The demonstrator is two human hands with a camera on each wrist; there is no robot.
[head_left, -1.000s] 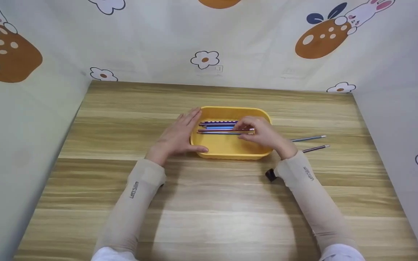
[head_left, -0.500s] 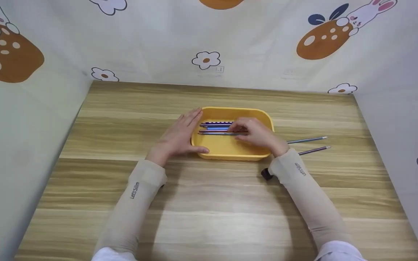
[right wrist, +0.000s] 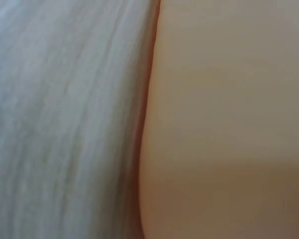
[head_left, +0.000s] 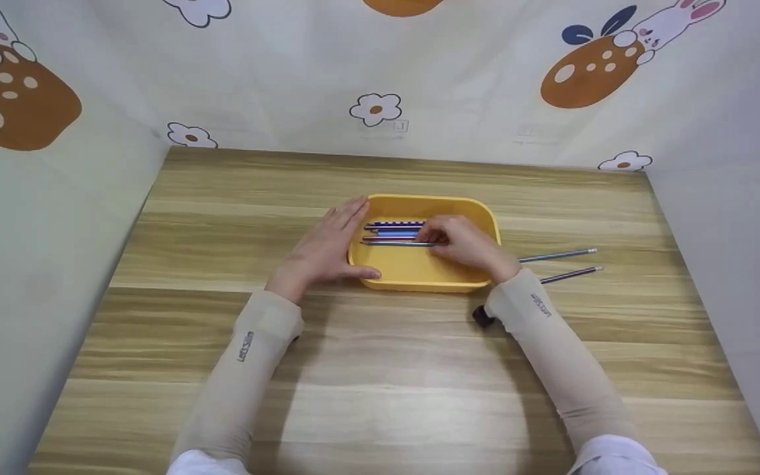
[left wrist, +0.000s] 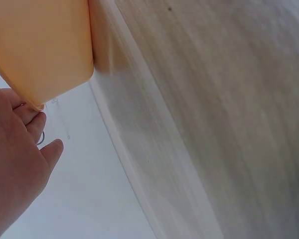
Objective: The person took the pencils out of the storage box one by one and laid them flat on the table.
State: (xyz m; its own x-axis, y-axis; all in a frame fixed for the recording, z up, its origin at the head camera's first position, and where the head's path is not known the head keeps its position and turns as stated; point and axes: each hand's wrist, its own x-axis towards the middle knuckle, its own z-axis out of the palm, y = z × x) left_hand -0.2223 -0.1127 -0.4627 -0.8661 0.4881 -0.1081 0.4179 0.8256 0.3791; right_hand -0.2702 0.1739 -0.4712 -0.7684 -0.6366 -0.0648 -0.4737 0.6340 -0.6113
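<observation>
As your left hand point(head_left: 320, 254) rests at the nine o'clock end of the yellow tray point(head_left: 426, 285) on the wood-grain tabletop point(head_left: 386, 369), your right hand point(head_left: 466, 243) reaches inside from three o'clock, its bent fingers and thumb apparently pinching the ends of pencils point(head_left: 393, 243) laid side by side. Your left hand is spread wide, fingers straight along the wall toward ten o'clock and thumb over the rim toward eight, gripping nothing. How firmly the right one grips cannot be told: its fingertips are partly hidden, and the right wrist view shows none of them.

Compared with a second ago, your right hand has shifted toward nine o'clock, and the pencil ends that poked out past its fingers are now covered. Your left hand and the tray have held their places. That suggests the pencils are down on the tray floor, in line with a bright blue piece point(head_left: 396, 233) and a white-spotted dark piece point(head_left: 401, 223) toward twelve o'clock, both too small to identify surely.

Outside the tray, beyond its three o'clock end, lie a bluish pencil point(head_left: 558, 254) and a purplish pencil point(head_left: 571, 275), more of each in sight now that your forearm has moved; neither is touched, so the collecting, by the look of it, stands two short
</observation>
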